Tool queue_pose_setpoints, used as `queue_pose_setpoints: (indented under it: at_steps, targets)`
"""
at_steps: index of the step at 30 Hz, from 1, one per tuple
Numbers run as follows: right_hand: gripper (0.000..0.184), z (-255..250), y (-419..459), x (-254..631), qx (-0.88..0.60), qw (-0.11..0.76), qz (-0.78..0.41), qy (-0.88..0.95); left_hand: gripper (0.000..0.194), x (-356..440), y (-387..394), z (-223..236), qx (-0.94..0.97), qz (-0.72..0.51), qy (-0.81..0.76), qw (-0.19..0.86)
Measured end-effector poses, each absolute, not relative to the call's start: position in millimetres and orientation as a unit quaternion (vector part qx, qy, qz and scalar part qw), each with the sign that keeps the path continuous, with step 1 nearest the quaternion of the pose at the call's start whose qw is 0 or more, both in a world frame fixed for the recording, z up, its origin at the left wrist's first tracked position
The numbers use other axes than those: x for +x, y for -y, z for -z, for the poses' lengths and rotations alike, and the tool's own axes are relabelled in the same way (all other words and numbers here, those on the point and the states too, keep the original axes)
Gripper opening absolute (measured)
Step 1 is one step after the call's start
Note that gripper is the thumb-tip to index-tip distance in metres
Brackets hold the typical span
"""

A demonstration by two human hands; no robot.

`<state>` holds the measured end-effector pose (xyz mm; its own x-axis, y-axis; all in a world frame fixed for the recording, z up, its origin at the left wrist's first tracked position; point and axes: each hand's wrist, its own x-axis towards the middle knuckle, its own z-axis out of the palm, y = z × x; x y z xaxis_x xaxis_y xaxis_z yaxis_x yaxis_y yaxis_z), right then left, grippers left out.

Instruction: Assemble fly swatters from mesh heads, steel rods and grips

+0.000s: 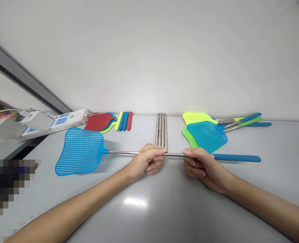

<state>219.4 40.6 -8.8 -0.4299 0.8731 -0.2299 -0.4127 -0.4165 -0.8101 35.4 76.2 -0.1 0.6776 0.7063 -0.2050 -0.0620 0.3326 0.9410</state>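
A blue fly swatter [79, 152] is held level above the table, its perforated head to the left and its blue grip to the right. Near the middle of its thin metal rod, my left hand [149, 158] pinches the rod between thumb and fingers. Closer to the blue grip, my right hand [202, 165] is closed on the same rod. Several bare metal rods [160, 130] lie side by side just beyond my left hand. Past my right hand rests a pile of fly swatters [207, 133] with blue, green and yellow heads, their rods and grips pointing right.
Loose swatter heads [98, 121], red on top, lie at the back left beside several coloured grips [124, 121]. A white power strip [68, 118] with plugged-in adapters runs along the left edge. The grey table [164, 209] meets a pale wall [149, 60] behind.
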Motion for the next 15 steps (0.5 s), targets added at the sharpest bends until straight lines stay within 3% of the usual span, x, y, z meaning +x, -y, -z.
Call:
queue_pose_setpoints:
  at_steps: [15]
  targets:
    - [0.036,10.6,-45.9,224.1,-0.337,0.423,-0.767,0.345,0.037,30.6,-83.9,2.5,0.534,-0.265,-0.323,0.735]
